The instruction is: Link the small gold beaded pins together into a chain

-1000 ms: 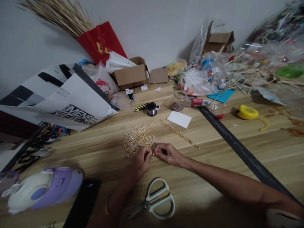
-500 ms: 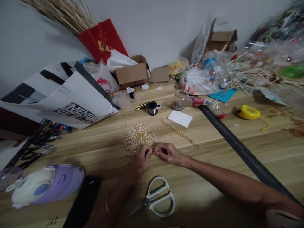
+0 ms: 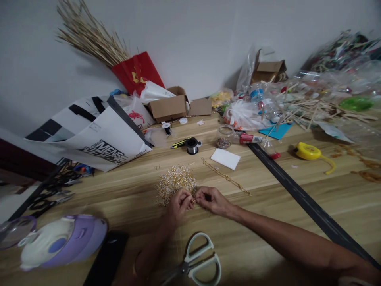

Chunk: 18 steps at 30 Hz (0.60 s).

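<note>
Mid-table [image 3: 125, 200]: left hand [image 3: 181, 203] and right hand [image 3: 212, 200] nearly meet, fingertips pinched closed on a tiny piece [image 3: 194, 201], too small to identify. Gold-and-clear pile [image 3: 176, 180] just beyond, toward far left corner; left hand nearer, no clear long axis.

- A craft workspace, by the looks of this wooden worktable [image 3: 125, 198]!
- Here's spooled wire [image 3: 192, 147], scissors [image 3: 205, 260], a tape measure [image 3: 308, 151]
- And there, a glittering heap [image 3: 175, 180] of tiny pieces, with loose sticks [image 3: 315, 109] behind!
</note>
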Motion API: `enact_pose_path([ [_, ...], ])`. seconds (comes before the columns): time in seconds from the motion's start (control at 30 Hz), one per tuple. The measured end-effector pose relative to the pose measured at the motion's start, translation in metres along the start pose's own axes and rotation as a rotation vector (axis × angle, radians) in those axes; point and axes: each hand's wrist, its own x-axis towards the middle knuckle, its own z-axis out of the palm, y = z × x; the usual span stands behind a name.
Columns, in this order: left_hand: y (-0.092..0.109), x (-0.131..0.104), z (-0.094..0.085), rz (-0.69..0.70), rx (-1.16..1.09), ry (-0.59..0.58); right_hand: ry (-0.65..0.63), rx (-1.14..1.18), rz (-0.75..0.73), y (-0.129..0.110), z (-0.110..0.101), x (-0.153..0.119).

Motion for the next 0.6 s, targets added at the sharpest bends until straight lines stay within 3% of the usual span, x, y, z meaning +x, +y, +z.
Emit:
enact_pose_path([
  [0.27,-0.0024,-0.0015,0.0005,0.038,0.041,0.015,-0.012,0.003,-0.012,-0.0028,0.0000,0.0003],
  [0.6,-0.0038,0.0014,-0.0046,-0.011,-0.054,-0.052,-0.008,0.055,0.013,-0.0010,-0.0004,0.0002],
])
